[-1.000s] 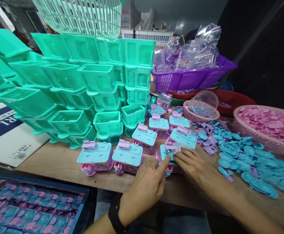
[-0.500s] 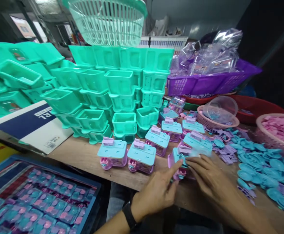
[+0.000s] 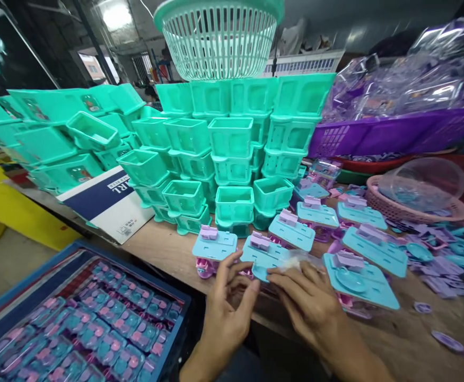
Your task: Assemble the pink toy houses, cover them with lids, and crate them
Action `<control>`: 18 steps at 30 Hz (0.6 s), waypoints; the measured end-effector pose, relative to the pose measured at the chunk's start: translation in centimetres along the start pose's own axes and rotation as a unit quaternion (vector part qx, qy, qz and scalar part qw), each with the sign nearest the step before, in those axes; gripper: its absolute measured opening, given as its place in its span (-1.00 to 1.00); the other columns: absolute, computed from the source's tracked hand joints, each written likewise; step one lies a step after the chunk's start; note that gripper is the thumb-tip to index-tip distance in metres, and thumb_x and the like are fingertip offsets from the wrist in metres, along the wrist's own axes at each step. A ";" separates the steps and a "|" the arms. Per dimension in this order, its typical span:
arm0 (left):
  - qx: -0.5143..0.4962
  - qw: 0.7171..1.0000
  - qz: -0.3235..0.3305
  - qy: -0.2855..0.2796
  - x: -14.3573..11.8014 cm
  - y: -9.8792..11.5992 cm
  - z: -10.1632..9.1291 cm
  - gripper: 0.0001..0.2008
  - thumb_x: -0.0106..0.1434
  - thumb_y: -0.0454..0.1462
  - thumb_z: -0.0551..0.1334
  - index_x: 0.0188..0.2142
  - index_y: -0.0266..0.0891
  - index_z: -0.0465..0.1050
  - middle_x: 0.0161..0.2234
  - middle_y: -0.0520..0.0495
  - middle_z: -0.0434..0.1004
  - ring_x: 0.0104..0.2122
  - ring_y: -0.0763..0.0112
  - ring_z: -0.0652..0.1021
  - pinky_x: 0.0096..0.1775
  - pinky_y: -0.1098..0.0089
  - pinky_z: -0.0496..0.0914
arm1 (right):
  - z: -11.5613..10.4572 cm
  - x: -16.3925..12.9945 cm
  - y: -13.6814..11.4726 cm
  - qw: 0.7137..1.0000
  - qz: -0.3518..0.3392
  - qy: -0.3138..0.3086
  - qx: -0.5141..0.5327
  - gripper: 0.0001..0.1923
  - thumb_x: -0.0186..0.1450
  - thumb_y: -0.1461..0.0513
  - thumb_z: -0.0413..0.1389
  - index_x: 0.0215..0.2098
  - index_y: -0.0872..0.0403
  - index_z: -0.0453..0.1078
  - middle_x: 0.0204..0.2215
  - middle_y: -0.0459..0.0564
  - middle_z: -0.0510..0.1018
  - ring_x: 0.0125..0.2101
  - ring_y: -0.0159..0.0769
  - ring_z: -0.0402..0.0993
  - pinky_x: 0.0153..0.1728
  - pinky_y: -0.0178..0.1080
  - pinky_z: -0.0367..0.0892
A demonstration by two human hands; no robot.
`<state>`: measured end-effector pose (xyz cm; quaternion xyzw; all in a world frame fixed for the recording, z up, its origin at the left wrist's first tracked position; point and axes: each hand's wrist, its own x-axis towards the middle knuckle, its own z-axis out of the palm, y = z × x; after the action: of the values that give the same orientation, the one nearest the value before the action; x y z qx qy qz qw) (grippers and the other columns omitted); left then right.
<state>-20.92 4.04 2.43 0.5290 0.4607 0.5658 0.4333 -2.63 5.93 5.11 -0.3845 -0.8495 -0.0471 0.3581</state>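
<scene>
Left hand (image 3: 226, 313): fingers spread and curled, thumb and forefinger closed on the near edge of a light-blue toy piece (image 3: 264, 255).

Right hand (image 3: 311, 307): fingers bent, tips pressing the same piece from the right, with a scrap of clear film (image 3: 295, 261) under them; whether it grips the film cannot be told.

Light-blue toy piece: flat matte plastic top, rounded corners, a small lilac block on its upper face, pink base below. It stands on the wooden bench (image 3: 168, 246), at the near edge, second from the left in a row of like pieces.

Neighbouring pieces: one just left (image 3: 215, 245); one just right carrying an oval blue dish shape (image 3: 359, 273); more behind.

Teal tubs (image 3: 232, 159): glossy moulded plastic, rectangular, stacked in tiers behind the row. A teal slatted basket (image 3: 219, 32) sits on top.

Purple basket (image 3: 394, 130): perforated, heaped with crinkled clear wrappers.

Blue crate (image 3: 88, 318): below the bench at left, filled with packed pink-and-blue sets.

Change from half a second ago: both hands have shifted left, from the piece further right in the row to this one; the view has swung left as well.
</scene>
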 end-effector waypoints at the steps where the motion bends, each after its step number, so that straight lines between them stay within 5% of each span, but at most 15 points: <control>1: 0.079 0.994 0.051 0.054 0.2 -0.1 -0.6 -0.62 0.44 -0.18 0.24 0.19 -0.13 0.25 0.02 -0.18 0.54 -0.15 0.36 0.63 -0.08 0.34 0.53 | 0.5 0.7 -0.1 1.000 -0.007 -0.008 -0.019 -0.73 0.45 0.38 -0.02 0.00 0.02 0.42 -0.18 -0.04 0.64 -0.11 -0.10 0.46 -0.01 -0.07 0.17; 3: 0.213 0.958 0.167 0.088 0.8 -0.1 -1.7 -0.73 0.44 -0.35 0.16 0.10 -0.14 0.35 -0.03 -0.12 0.55 -0.08 0.34 0.59 -0.02 0.32 0.49 | 1.4 1.7 -0.2 0.997 -0.021 -0.035 -0.067 -0.73 0.40 0.43 -0.03 -0.06 0.06 0.43 -0.20 0.01 0.62 -0.12 -0.05 0.45 -0.04 -0.04 0.18; 7: 0.364 0.878 0.307 -0.055 2.6 -0.1 -2.9 -0.47 0.30 -0.57 0.01 0.19 -0.20 0.35 0.12 -0.16 0.51 0.10 0.22 0.44 0.12 0.15 0.37 | 2.6 2.9 -0.4 0.984 -0.007 -0.095 -0.153 -0.69 0.31 0.49 -0.01 -0.10 0.09 0.42 -0.19 0.08 0.61 -0.15 -0.02 0.44 -0.08 0.00 0.21; 11: 0.432 0.837 0.304 -0.142 4.0 -0.7 -3.5 -0.29 0.08 -0.60 0.00 0.23 -0.31 0.32 0.18 -0.19 0.50 0.16 0.08 0.38 0.13 0.00 0.21 | 3.4 3.2 -0.5 0.981 -0.034 -0.074 -0.173 -0.64 0.27 0.52 -0.02 -0.08 0.11 0.42 -0.20 0.08 0.61 -0.10 -0.04 0.45 -0.01 0.00 0.24; 18: 0.457 0.822 0.308 -0.143 4.1 -2.2 -4.1 -0.18 0.03 -0.58 0.01 0.30 -0.20 0.27 0.21 -0.14 0.49 0.14 0.12 0.40 0.09 0.07 0.09 | 5.0 2.3 -0.7 0.988 -0.008 -0.035 -0.147 -0.61 0.25 0.52 -0.01 -0.05 0.13 0.44 -0.18 0.08 0.61 -0.16 -0.10 0.46 -0.03 -0.05 0.32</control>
<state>-25.24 8.23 1.01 0.8557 0.4121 0.3129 0.0059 -7.01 8.59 3.01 -0.4279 -0.8483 -0.1609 0.2670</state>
